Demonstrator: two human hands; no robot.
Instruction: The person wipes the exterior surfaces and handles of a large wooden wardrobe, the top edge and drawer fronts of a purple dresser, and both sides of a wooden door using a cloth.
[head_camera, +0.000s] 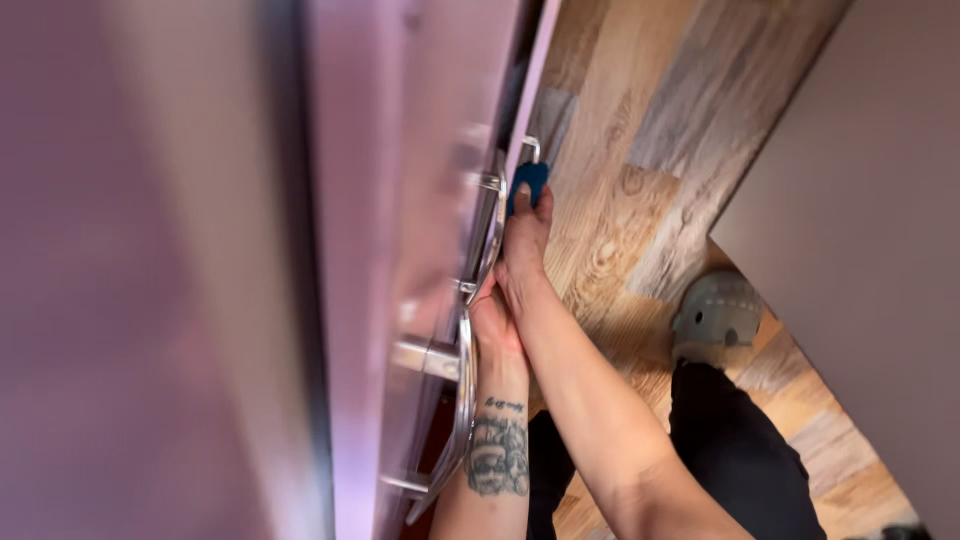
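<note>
Count: two curved chrome metal door handles, one above the other on the pale pink-white appliance doors (420, 150). The lower handle (463, 400) runs from about 6 o'clock up toward the centre; the upper handle (492, 235) continues toward 12 o'clock. One small blue cloth pad (530, 180). Two hands, both yours. One grey clog-style shoe (717, 315) at 3 o'clock on the wood-look plank floor (640, 130), below a black trouser leg (740, 450).

Right hand (525, 245): you hold the blue pad pinched under your fingertips, pressed against the top end of the upper handle, just beside its chrome mounting bracket (529, 148). Fingers extended and close together, not fisted. The pad sits just above centre, toward 12 o'clock, touching both the handle and the door edge.

Left hand (492, 320): it lies under the right wrist, at the junction where the two handles meet. Fingers are tucked behind the bar, so it appears to grip the handle; how tightly cannot be told, since the right arm covers most of it. The left forearm, with a dark tattoo (498, 455), runs down to 6 o'clock alongside the lower handle.

The door surfaces at 9 o'clock are blurred.
</note>
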